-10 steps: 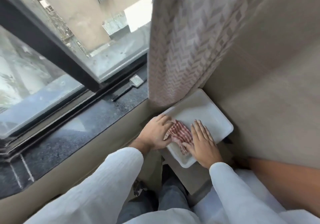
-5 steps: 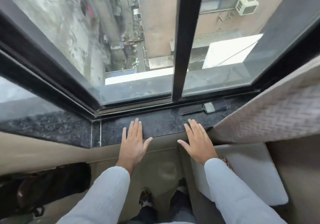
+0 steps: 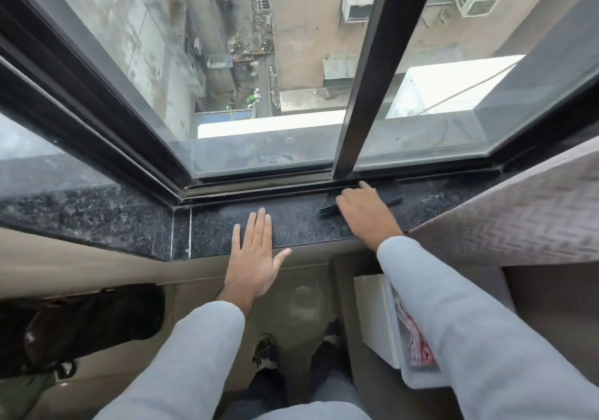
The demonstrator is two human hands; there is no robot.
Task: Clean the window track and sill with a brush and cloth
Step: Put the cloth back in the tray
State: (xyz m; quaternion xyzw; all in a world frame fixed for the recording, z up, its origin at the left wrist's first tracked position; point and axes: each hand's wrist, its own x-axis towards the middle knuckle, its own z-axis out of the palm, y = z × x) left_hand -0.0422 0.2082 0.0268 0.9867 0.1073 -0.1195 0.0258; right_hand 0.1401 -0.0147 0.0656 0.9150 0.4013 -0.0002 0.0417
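The dark speckled stone sill (image 3: 129,222) runs below the black window track (image 3: 259,187). My left hand (image 3: 254,257) lies flat on the sill's front edge, fingers spread and holding nothing. My right hand (image 3: 366,217) lies over a black brush (image 3: 326,209) on the sill, close to the track. It covers the brush's middle, so only the two ends show, and no closed grip is visible. A red-and-white checked cloth (image 3: 418,348) lies in a white tray (image 3: 376,322) below the sill, partly hidden by my right sleeve.
A black vertical window bar (image 3: 372,79) meets the track just behind my right hand. A patterned curtain (image 3: 518,218) hangs at the right, over the sill's end. A dark bag (image 3: 81,322) sits low at the left. My feet (image 3: 269,351) are on the floor below.
My view swung from the tray up to the window. Both hands left the cloth and went to the sill. My right hand then reached forward onto the brush, while the left stayed flat.
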